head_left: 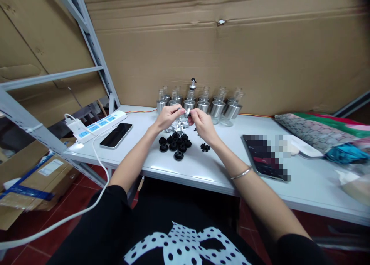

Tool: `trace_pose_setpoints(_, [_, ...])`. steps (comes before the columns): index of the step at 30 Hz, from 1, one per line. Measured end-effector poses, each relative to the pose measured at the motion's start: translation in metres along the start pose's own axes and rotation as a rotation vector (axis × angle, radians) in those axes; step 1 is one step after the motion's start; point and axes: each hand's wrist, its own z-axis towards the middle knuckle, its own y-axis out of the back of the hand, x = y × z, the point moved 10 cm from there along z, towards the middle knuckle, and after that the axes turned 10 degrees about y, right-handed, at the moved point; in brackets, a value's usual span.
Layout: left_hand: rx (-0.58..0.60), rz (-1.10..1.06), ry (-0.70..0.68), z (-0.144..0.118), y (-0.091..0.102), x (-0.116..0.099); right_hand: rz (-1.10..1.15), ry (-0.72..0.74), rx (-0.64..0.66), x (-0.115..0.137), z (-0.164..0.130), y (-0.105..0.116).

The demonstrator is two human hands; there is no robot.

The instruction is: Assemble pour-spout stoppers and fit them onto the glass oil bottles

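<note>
Nearest to the camera: a black garment with a white dotted bow (185, 245) on the person's lap, below the tabletop (202, 172) edge.
Forearms: both reach forward over the tabletop; the right wrist wears a thin bracelet (242, 173).
Left hand (167, 116): fingers bent, fingertips pinching a small shiny metal piece (185, 112).
Right hand (202, 124): fingers bent too, holding the same metal piece from the other side (the two hands almost meet at it).
Where the piece is: in the air between the two hands, just above a small heap of silver parts (177, 126) on the tabletop.
Black caps (175, 144): a group of round black rubber-like parts, lying just in front of the hands.
Small black bits (205, 147): a little cluster near the right wrist, apart from the caps.
Bottles (202, 105): a row of glass bottles with silver metal bodies behind the hands, against the cardboard wall (231, 53); one carries a spout (192, 83) on top.
Left side: a dark phone (116, 135) lying flat, beside it a white power strip (98, 125) with a white cable (96, 157) hanging over the edge.
Right side: a dark tablet (264, 157) (its screen is blurred), then patterned fabric (315, 132).
Floor at left: a cardboard box (34, 180) with blue tape.
</note>
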Motion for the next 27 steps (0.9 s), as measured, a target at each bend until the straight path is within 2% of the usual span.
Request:
trace_pose_setpoints(8, [0.148,-0.349,0.222,0.007,0.000,0.027,-0.455,0.398,0.025,0.030,0.002,-0.005])
trace_pose_setpoints(14, [0.179,-0.401,0.342,0.007,-0.002,0.035,-0.512,0.547,0.065,0.046,-0.001,-0.013])
trace_pose_setpoints(17, [0.127,-0.404,0.355,0.008,0.014,0.042,-0.472,0.612,0.034,0.055,-0.006,-0.005])
trace_pose_setpoints(19, [-0.004,-0.423,0.341,0.008,0.039,0.051,-0.448,0.628,-0.016,0.057,-0.009,0.008])
trace_pose_setpoints(22, [-0.178,-0.385,0.303,0.005,0.068,0.062,-0.429,0.544,-0.133,0.045,-0.009,0.036])
trace_pose_setpoints(24, [-0.188,-0.257,0.267,0.004,0.068,0.063,-0.415,0.479,-0.174,0.034,-0.008,0.048])
trace_pose_setpoints(27, [-0.121,0.097,0.227,0.003,0.049,0.063,-0.421,0.433,-0.135,0.024,-0.006,0.046])
